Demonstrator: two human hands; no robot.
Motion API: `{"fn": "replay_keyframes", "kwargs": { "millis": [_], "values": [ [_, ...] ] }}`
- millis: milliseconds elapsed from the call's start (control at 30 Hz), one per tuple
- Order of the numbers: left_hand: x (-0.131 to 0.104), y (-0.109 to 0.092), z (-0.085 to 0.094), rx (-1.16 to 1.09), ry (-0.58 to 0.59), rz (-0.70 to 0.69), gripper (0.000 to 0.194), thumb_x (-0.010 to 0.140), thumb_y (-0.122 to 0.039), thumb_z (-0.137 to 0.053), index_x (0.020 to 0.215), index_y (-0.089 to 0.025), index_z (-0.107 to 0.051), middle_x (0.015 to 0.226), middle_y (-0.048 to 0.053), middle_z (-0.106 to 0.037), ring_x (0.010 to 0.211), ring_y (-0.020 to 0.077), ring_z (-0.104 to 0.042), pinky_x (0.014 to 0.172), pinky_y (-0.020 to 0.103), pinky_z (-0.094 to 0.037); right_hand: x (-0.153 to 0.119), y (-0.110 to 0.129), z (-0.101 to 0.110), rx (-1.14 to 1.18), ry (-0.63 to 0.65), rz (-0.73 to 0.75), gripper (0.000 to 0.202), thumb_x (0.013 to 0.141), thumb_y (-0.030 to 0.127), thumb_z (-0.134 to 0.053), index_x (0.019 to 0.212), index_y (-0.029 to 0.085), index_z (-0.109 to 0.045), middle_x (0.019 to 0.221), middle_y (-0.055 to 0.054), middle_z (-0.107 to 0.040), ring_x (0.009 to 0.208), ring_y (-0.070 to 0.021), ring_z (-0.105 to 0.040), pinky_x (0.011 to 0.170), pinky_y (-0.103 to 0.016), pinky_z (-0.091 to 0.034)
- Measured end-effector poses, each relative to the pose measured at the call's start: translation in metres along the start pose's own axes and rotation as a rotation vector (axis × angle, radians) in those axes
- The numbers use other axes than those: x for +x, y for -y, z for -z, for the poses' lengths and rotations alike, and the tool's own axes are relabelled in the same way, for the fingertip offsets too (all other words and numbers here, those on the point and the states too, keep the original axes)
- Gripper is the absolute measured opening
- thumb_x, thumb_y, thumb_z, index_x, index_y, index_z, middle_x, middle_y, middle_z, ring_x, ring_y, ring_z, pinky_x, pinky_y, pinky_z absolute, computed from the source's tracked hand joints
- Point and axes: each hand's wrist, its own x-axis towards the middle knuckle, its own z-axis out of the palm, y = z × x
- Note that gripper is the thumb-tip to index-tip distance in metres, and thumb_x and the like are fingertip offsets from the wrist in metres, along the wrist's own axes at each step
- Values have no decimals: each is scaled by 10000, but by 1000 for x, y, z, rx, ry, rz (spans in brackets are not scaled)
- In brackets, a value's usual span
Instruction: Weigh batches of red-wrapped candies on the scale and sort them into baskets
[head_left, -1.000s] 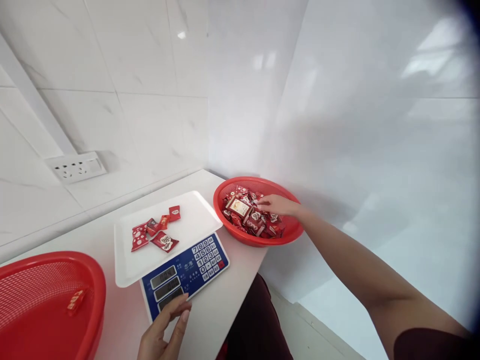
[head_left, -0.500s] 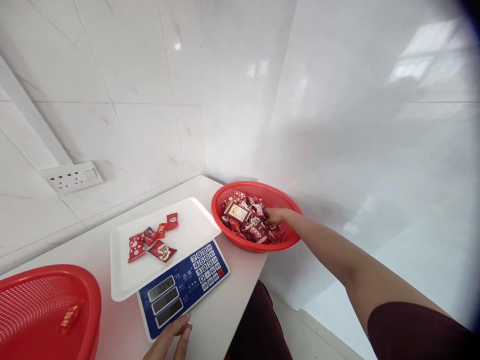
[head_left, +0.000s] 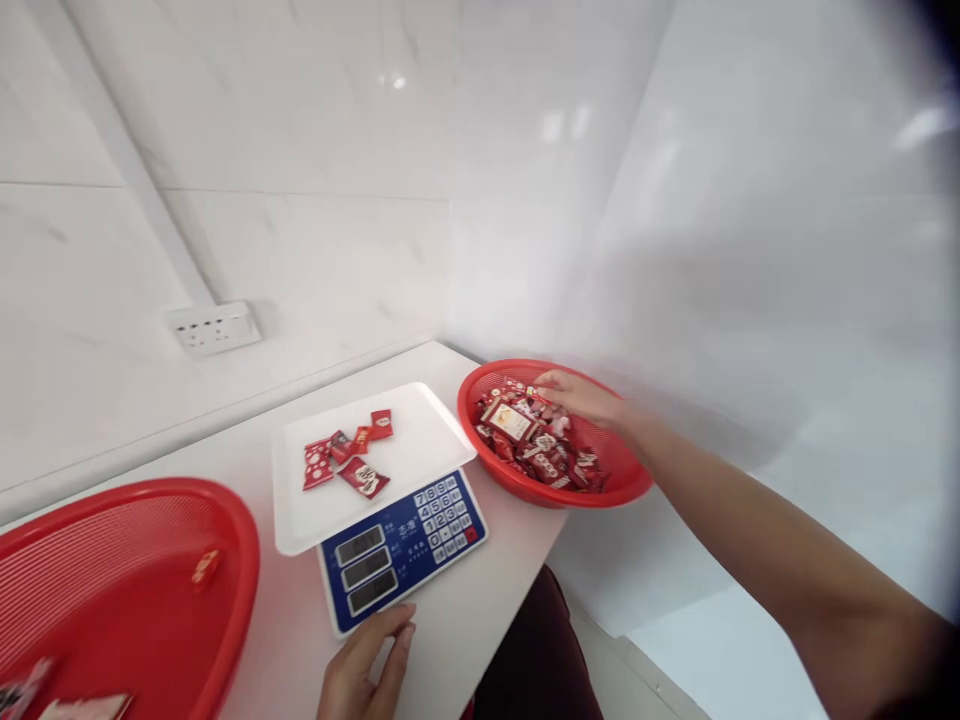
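My right hand (head_left: pixel 577 397) is over the far part of a red basket (head_left: pixel 637 490) heaped with red-wrapped candies (head_left: pixel 546 455). A small red candy packet (head_left: pixel 535 395) shows at its pinched fingertips, slightly blurred. My left hand (head_left: pixel 367 668) rests at the front edge of a blue-panelled digital scale (head_left: pixel 409 545), its thumb and forefinger apart and nothing between them. On the scale's white tray (head_left: pixel 420 440), several red candy packets (head_left: pixel 363 477) lie in a loose cluster. The figures on the displays are too blurred to read.
At the left stands a larger red basket (head_left: pixel 244 560) with a small orange-red candy (head_left: pixel 205 569) and pale packets (head_left: pixel 86 708) in it. The white table (head_left: pixel 480 590) meets tiled walls behind. A power socket (head_left: pixel 214 328) is on the wall.
My right hand has risen from among the candies toward the basket's far side, with a small packet now showing at its fingertips. The view has shifted left; my left hand stays beside the scale.
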Motion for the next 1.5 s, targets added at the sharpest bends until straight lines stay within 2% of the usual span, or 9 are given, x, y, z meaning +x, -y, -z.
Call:
{"fn": "replay_keyframes", "kwargs": {
  "millis": [67, 233, 333, 433, 533, 700, 867, 1100, 1500],
  "values": [
    [0, -3, 4, 38, 36, -55, 223, 796, -411, -562, 864, -252, -703, 830, 29, -731, 756, 182, -688, 698, 239, -559, -2, 34, -23, 91, 56, 106, 177, 869, 290, -473, 993, 177, -530, 919, -62, -679, 712, -123, -641, 581, -202, -493],
    [0, -5, 9, 94, 133, -102, 195, 850, -275, -509, 948, -232, -672, 891, 46, -720, 818, 173, -675, 725, 254, -552, 2, 101, -97, 101, 261, 239, 94, 843, 208, -495, 870, 163, -573, 845, -58, -687, 679, -129, -641, 557, -216, -473],
    [-1, -3, 8, 88, 132, -108, 210, 859, -256, -491, 970, -219, -666, 903, 58, -714, 831, 175, -669, 732, 270, -548, 11, 121, -133, 47, 304, 283, 130, 851, 224, -483, 880, 161, -592, 875, -63, -689, 719, -140, -646, 572, -227, -480],
    [-1, -2, 8, 65, 140, -112, 209, 864, -242, -479, 962, -208, -661, 896, 61, -709, 843, 174, -663, 741, 271, -540, 16, 130, -154, -126, 240, 358, 159, 851, 240, -493, 902, 171, -627, 976, -64, -683, 854, -171, -633, 696, -273, -488],
    [-1, -4, 8, 50, 154, -118, 215, 869, -223, -468, 980, -208, -651, 895, 62, -702, 847, 169, -654, 748, 273, -533, 12, 132, -161, -296, 162, 424, 173, 839, 217, -519, 958, 188, -641, 1061, -51, -665, 906, -180, -615, 804, -308, -460],
    [-2, -9, 9, 67, 170, -164, 217, 873, -209, -450, 978, -200, -639, 909, 66, -704, 838, 165, -652, 743, 280, -530, -4, 128, -162, -353, 202, 480, 235, 833, 186, -519, 1037, 187, -633, 1118, -56, -641, 917, -178, -611, 835, -310, -452],
    [-5, -11, 7, 67, 271, -176, 215, 863, -231, -456, 974, -200, -638, 881, 54, -704, 807, 151, -648, 737, 264, -521, -24, 118, -161, -404, 182, 618, 254, 842, 218, -497, 1060, 234, -627, 1125, -32, -624, 1044, -205, -557, 890, -350, -428],
    [-8, -11, 3, 67, 400, -223, 214, 853, -244, -469, 965, -186, -642, 874, 61, -705, 794, 163, -644, 746, 274, -504, -36, 102, -154, -489, 204, 616, 269, 855, 258, -474, 1084, 237, -613, 1157, -38, -603, 1108, -230, -512, 924, -388, -410],
    [-7, -13, 4, 94, 405, -210, 214, 855, -244, -472, 966, -176, -642, 863, 64, -705, 778, 162, -642, 730, 268, -512, -30, 111, -158, -560, 183, 566, 257, 865, 256, -452, 1067, 240, -611, 1165, -38, -601, 1100, -245, -507, 842, -382, -433]
  ]
}}
